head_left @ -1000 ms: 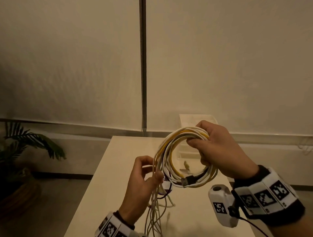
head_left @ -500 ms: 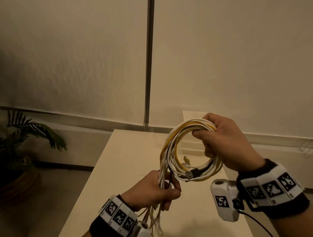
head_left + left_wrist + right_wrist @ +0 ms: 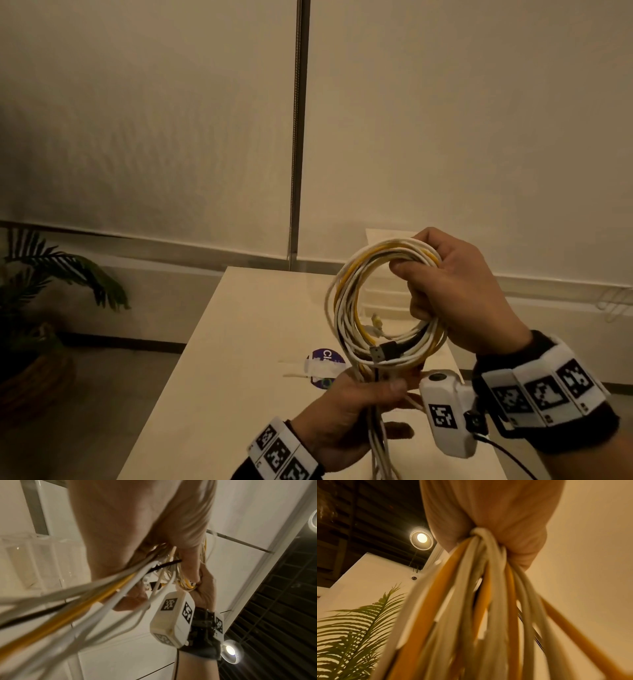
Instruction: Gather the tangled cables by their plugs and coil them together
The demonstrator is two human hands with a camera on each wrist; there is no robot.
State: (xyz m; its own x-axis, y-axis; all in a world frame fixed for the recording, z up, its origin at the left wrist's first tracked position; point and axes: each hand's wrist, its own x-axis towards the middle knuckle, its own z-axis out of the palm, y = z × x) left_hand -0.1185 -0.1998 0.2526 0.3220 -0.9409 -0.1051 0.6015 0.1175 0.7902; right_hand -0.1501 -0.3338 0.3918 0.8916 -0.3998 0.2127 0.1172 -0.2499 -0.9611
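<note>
A coil of white, yellow and black cables [image 3: 346, 301] hangs upright in the air over the table. My right hand [image 3: 455, 291] grips the coil's top right, fingers curled round the strands [image 3: 481, 555]. A black USB plug [image 3: 385, 351] pokes out at the coil's bottom. Just under the coil, my left hand [image 3: 356, 404] grips the loose tails of the cables [image 3: 109, 588], which trail down past its wrist toward the table. A small pale plug [image 3: 376, 322] shows inside the loop.
The pale table [image 3: 239, 342] lies below both hands, with a purple round sticker and white tape [image 3: 323, 366] on it. A clear plastic organiser [image 3: 380, 298] stands at the table's far right. A potted palm [image 3: 44, 291] stands on the floor at left.
My left hand has moved up and right along the tails to just under the coil and closed round them. The right hand keeps its hold on the coil.
</note>
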